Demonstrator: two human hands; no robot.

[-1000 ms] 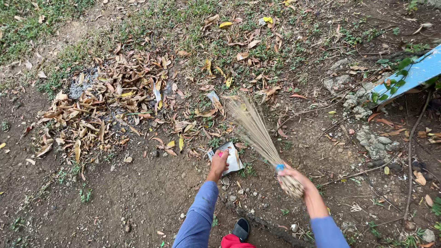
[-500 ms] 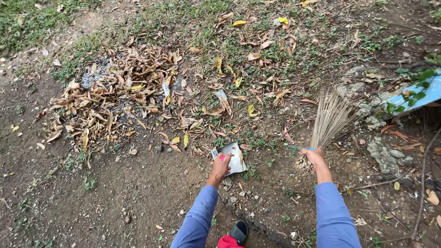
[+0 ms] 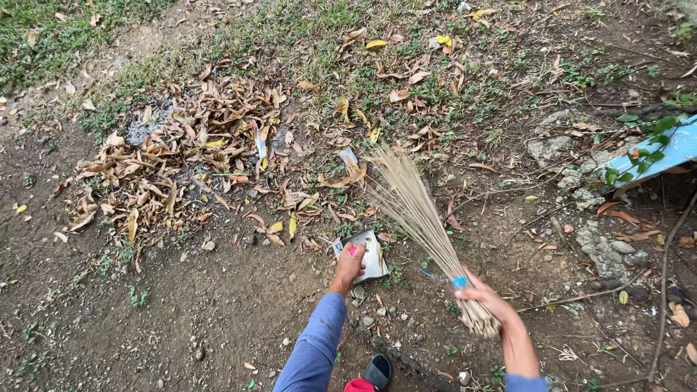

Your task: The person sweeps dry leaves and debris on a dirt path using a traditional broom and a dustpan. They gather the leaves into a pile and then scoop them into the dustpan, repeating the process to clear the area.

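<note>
Two hands at work over bare dirt. Left hand (image 3: 350,263) grasping a small card (image 3: 367,254), partly hidden under fingers, flat on ground. Right hand (image 3: 485,296) clenched around a broom (image 3: 415,207), bristles fanning toward 11 o'clock, handle end cut off behind the wrist. Leaf pile (image 3: 189,160) at 10 o'clock; shoe (image 3: 377,372) cropped at 6.

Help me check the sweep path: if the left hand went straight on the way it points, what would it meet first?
The left hand already rests on the flat grey scrap. Past it, probably the scattered dry leaves, then the big leaf pile; depth is unclear.
</note>
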